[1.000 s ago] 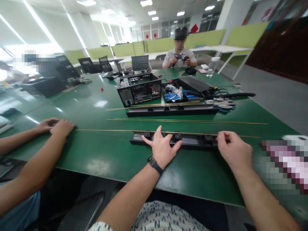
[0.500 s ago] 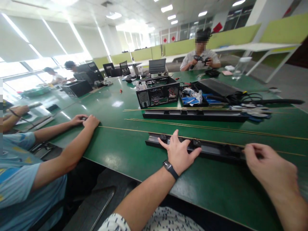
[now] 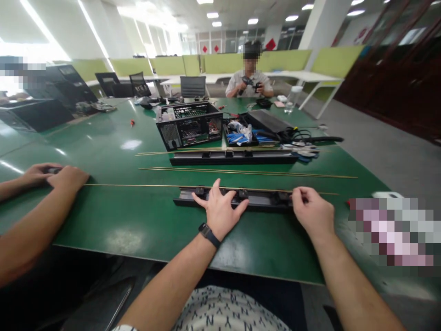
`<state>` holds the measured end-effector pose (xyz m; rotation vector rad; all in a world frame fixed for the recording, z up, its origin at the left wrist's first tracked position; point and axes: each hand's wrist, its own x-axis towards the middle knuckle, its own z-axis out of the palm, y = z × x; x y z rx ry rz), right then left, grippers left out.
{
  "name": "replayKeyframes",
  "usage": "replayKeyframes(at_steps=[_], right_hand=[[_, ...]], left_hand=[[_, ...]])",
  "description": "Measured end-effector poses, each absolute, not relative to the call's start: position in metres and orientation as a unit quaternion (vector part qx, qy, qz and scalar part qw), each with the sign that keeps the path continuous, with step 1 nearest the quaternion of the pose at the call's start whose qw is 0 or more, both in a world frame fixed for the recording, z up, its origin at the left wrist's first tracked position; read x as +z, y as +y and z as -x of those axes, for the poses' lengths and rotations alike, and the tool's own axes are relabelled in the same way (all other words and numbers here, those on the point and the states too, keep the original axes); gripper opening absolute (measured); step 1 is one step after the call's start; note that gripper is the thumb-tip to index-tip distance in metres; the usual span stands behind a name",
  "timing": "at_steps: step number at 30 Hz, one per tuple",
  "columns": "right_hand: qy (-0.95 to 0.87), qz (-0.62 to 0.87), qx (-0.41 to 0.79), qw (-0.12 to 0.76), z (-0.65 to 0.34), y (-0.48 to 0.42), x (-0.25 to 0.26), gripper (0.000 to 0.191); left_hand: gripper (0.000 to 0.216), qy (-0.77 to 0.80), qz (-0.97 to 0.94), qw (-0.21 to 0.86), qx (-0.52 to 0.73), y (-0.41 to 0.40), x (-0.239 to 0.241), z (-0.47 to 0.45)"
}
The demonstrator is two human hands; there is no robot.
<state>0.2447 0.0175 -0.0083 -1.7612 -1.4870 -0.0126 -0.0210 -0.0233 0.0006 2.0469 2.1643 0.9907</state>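
Observation:
Fingers spread, my left hand (image 3: 222, 209) rests on the long black channel rail (image 3: 263, 200), which lies lengthwise on the green table and carries small black blocks. My right hand (image 3: 314, 212) is closed in a pinch at the rail's right end; what its fingertips hold is hidden. A thin brass-coloured rod (image 3: 131, 185) runs along the rail's far side, passes both my hands, and extends left to a co-worker's hands (image 3: 70, 178). These are closed around a small dark item.
Beyond lie loose thin rods (image 3: 248, 172) and a second black rail (image 3: 234, 159). Further back stand an opened computer case (image 3: 189, 126) and a tray with blue-and-white gloves (image 3: 241, 133). A person (image 3: 250, 78) sits across the green table (image 3: 144, 225). A blurred-out item lies at the right.
My view has turned to the right, so everything appears further left. Both my hands keep their places on the rail, the left spread and the right pinched.

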Motion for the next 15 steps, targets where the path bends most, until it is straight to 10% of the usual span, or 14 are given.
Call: replayKeyframes(at_steps=[15], right_hand=[[-0.598, 0.681, -0.020, 0.422, -0.2464, 0.0182, -0.0161, 0.035]], left_hand=[[0.032, 0.690, -0.656, -0.011, 0.305, -0.0215, -0.0009, 0.0216]])
